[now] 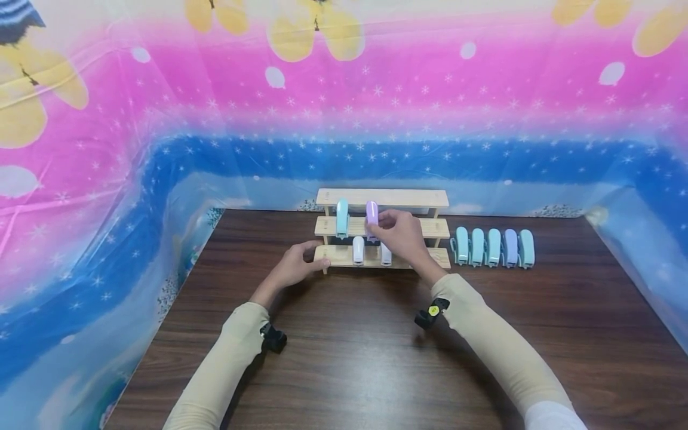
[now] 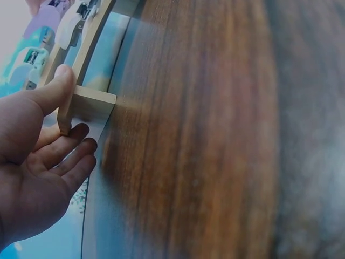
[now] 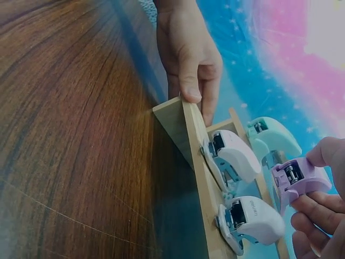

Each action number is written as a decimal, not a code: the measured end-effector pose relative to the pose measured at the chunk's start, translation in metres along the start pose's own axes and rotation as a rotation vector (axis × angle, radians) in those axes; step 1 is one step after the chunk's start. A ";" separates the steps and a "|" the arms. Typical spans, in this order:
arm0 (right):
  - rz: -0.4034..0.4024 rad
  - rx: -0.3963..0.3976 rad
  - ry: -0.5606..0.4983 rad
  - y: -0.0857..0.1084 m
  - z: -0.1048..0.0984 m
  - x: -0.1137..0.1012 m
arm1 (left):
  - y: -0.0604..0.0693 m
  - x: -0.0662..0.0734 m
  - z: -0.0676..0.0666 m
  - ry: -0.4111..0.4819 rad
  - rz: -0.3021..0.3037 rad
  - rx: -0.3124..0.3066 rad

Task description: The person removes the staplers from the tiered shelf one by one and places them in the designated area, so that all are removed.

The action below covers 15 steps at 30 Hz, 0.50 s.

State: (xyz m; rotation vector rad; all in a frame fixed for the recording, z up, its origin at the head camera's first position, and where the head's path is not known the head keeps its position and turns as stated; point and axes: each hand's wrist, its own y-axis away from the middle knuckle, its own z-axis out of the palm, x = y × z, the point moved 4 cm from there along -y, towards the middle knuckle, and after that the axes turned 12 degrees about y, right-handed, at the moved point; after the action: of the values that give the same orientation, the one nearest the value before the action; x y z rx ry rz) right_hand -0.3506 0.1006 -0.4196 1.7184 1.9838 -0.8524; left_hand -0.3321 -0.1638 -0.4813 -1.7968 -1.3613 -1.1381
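Observation:
A three-tier wooden display stand stands at the back of the table. My left hand grips the left end of its lowest board, thumb on top and fingers beyond the edge. My right hand holds a purple stapler at the middle tier, thumb and fingers on its sides. A mint stapler stands on that tier, left of the purple one. The lowest tier bears two white staplers; the left one shows fully, the right one is partly behind my right hand.
Right of the stand, several mint staplers and a lavender stapler lie in a row on the dark wood table. A patterned pink and blue cloth hangs behind the stand.

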 end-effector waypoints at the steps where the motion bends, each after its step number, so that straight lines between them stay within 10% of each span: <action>1: 0.001 0.000 0.000 0.001 -0.001 0.000 | 0.000 0.000 0.000 0.000 0.000 -0.001; 15: 0.006 0.030 0.003 0.014 -0.018 0.002 | 0.001 0.001 0.000 -0.010 -0.005 -0.005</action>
State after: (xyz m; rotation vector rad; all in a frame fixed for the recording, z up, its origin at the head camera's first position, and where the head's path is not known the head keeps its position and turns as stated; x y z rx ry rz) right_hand -0.3354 0.1151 -0.4107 1.7423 1.9764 -0.8817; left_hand -0.3315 -0.1635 -0.4807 -1.8060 -1.3709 -1.1369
